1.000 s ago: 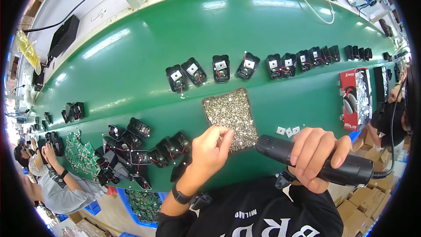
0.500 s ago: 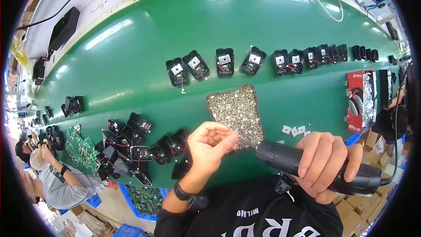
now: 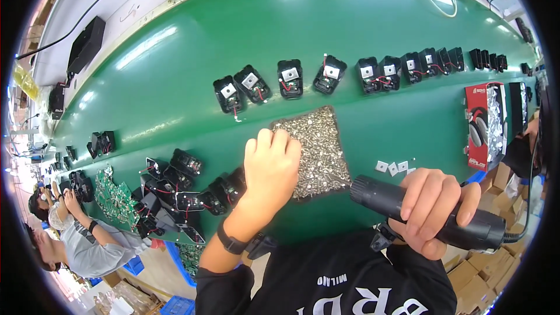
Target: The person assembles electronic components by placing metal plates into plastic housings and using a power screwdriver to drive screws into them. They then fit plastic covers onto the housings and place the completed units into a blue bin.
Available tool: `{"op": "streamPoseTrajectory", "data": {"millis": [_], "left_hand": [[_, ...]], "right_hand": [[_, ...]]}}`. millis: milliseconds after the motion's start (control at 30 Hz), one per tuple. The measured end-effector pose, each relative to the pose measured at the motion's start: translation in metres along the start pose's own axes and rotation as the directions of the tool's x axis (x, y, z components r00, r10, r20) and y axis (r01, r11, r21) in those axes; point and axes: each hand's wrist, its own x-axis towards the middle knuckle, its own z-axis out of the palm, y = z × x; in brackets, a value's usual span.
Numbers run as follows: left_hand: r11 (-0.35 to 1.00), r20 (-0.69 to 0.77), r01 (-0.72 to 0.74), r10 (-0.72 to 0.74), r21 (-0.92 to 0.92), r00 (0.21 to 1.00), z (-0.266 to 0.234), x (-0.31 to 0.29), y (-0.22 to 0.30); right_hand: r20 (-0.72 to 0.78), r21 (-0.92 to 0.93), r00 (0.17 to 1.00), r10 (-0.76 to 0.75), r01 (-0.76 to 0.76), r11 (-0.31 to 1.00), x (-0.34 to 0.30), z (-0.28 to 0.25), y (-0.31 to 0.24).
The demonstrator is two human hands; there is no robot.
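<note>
My right hand (image 3: 434,207) is wrapped round a black corded electric screwdriver (image 3: 375,196), held level above the near edge of the bench with its nose to the left. My left hand (image 3: 271,163) is over the left edge of a shallow tray heaped with small metal screws (image 3: 321,154). Its fingers are curled down and closed, their tips hidden behind the knuckles, so whatever they pinch cannot be seen. Just left of that hand lie black plastic housings (image 3: 216,193) with red wires, partly covered by my wrist.
Along the green bench (image 3: 204,29) stands a row of black housings (image 3: 290,79) with white square plates. Small white squares (image 3: 394,168) lie right of the screws. Further right is a red box (image 3: 478,128). Green circuit boards (image 3: 114,198) are piled at left, near a co-worker (image 3: 96,256).
My left hand has left the screwdriver's tip and moved up and left onto the edge of the screws, knuckles now upward. The screwdriver, still in my right hand, has shifted slightly.
</note>
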Motion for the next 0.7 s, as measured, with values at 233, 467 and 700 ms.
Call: {"op": "streamPoseTrajectory", "data": {"millis": [233, 467, 700], "left_hand": [[0.998, -0.032, -0.054, 0.055, 0.030, 0.998, 0.000, 0.006, -0.002], [0.999, -0.076, 0.022, -0.024, -0.039, 0.997, -0.005, 0.002, -0.002], [0.764, -0.185, 0.080, -0.255, -0.641, 0.949, -0.011, -0.008, 0.013]], "right_hand": [[-0.043, 0.000, 0.999, 0.018, -0.018, 1.000, -0.001, -0.004, -0.006], [-0.054, 0.022, 0.998, 0.042, -0.041, 0.999, -0.002, -0.001, -0.006], [-0.038, 0.016, 0.998, 0.053, -0.053, 0.998, 0.007, 0.006, -0.004]]}}
